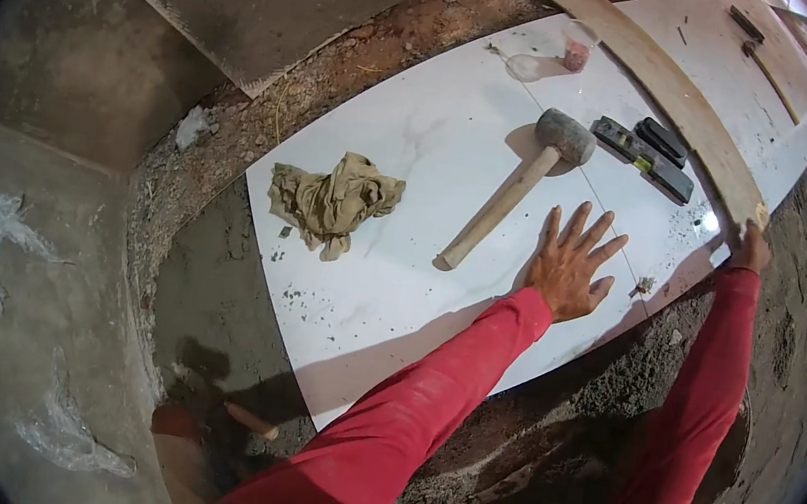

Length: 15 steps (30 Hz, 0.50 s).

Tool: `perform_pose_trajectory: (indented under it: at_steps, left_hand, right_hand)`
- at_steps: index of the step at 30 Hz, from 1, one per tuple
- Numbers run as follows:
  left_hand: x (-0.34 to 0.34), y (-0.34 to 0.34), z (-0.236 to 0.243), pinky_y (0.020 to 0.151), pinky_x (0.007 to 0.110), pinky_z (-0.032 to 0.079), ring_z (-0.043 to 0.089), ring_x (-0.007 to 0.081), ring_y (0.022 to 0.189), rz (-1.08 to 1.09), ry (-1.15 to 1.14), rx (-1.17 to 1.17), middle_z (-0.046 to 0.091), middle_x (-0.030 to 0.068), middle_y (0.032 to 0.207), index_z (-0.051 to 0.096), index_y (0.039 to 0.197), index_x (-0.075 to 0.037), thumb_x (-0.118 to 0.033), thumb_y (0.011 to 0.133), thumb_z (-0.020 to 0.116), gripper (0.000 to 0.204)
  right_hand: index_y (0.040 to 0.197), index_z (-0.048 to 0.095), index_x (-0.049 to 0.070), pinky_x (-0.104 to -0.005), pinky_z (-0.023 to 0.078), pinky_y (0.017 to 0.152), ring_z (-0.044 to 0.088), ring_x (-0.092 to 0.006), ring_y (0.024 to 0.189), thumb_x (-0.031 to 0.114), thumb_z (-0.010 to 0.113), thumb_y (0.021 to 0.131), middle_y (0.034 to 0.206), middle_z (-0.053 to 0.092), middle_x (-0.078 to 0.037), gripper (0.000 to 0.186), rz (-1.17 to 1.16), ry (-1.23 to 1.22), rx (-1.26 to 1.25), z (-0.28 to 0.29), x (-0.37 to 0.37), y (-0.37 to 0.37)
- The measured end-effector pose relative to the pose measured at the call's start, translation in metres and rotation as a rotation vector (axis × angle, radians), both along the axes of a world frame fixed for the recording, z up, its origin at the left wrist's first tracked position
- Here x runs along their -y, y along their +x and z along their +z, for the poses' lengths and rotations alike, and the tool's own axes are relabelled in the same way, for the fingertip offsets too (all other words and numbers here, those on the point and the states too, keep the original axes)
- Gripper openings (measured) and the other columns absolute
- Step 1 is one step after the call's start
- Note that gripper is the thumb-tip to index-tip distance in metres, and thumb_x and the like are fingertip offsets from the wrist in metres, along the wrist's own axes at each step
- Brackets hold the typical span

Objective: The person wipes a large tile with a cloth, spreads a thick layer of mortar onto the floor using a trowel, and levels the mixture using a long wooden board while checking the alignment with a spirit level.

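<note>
1. Head view, 3 o'clock from the centre: my left fingers (pixel 575 231) are spread wide, palm down on the white tile (pixel 390 281), with nothing in their hold.
2. Farther out, between 2 and 3 o'clock, my right fingers (pixel 754 238) are bent around the near end of the long wooden board (pixel 666 83); part of that grip is hidden from me.
3. The board runs from my right fingers up toward 11 o'clock, lying over the tiled surface.
4. From my left fingers, the mallet (pixel 502 204) lies toward 10 to 11 o'clock, its grey head (pixel 566 136) away from me and its pale handle pointing toward 7.
5. Toward 1 o'clock from the same fingers is a black spirit level (pixel 641 160), near the board's edge, with another black tool (pixel 661 140) just beside it.
6. At 12 o'clock, beyond the mallet, stands a clear cup (pixel 576 54) with something reddish inside.
7. At 9 o'clock, well apart from my left fingers, a crumpled olive cloth (pixel 334 201) rests on the tile.
8. At 7 o'clock from the centre, a wooden handle (pixel 252 422) shows near grey mortar (pixel 209 279).
</note>
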<state>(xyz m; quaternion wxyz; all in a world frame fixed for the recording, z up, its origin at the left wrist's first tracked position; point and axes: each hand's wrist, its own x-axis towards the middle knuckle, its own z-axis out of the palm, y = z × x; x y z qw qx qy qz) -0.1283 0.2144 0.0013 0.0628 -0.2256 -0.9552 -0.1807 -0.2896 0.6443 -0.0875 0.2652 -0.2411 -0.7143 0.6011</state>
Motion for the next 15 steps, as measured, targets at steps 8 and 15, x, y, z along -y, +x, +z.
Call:
perform_pose_trajectory:
  at_steps: [8, 15]
  left_hand:
    - [0.003, 0.002, -0.005, 0.118, 0.061, 0.006, 0.01, 0.0336, 0.148, 0.002, 0.051, -0.011, 0.021, 0.0083, 0.16, 0.028, 0.153, -0.019, -0.049, 0.092, 0.047, 0.07]
    - [-0.004, -0.001, -0.018, 0.117, 0.057, 0.011, 0.014, 0.0294, 0.148, 0.024, 0.011, -0.01, 0.023, 0.008, 0.159, 0.031, 0.151, -0.018, -0.049, 0.096, 0.043, 0.065]
  right_hand:
    - [0.127, 0.053, 0.008, -0.046, 0.054, 0.092, 0.059, -0.0272, 0.114, 0.03, 0.063, 0.091, 0.13, 0.055, -0.014, 0.044, 0.521, -0.145, -0.194, 0.092, -0.023, -0.038]
    - [0.111, 0.048, 0.003, -0.0437, 0.049, 0.088, 0.059, -0.0339, 0.103, 0.021, 0.061, 0.089, 0.11, 0.057, -0.018, 0.031, 0.148, 0.621, -0.384, 0.234, -0.001, -0.016]
